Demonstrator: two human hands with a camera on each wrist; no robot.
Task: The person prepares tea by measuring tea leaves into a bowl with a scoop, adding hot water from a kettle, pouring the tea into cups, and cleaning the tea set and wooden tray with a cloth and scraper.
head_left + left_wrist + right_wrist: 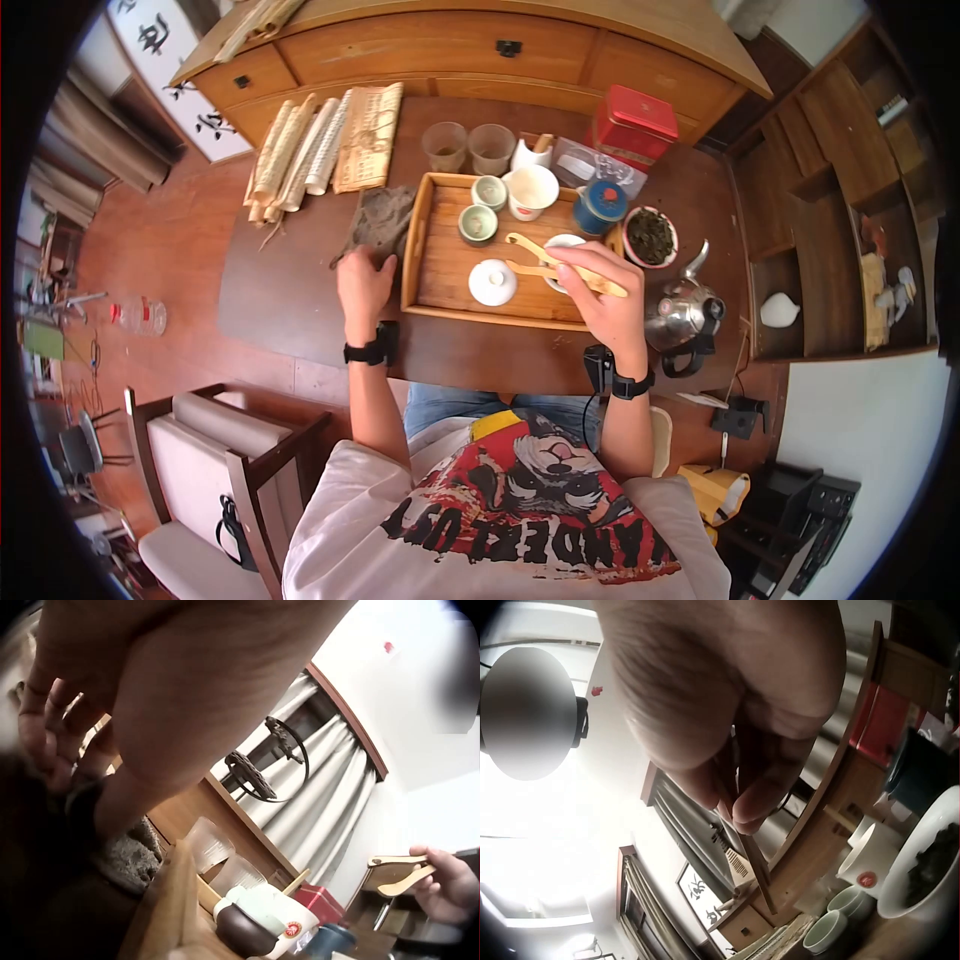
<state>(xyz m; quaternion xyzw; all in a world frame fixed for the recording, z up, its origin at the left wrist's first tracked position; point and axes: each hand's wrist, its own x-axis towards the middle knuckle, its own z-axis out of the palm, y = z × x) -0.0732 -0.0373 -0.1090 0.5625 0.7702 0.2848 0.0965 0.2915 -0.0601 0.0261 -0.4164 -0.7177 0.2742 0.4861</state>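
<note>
Your right hand (612,305) pinches tongs (535,270) between its fingers above the tray (440,265), while your left hand (362,285) rests against the cloth (378,222), fingers loosely bent.

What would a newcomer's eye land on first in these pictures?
Likely the tongs, raised over the tray in the right grip. Next, the bright red tin beyond the tray's far right corner, then the shiny kettle to the tray's right.

A lid (492,286) sits on the tray (440,262) — cloth (375,222) left of it, kettle (680,312) right.
</note>
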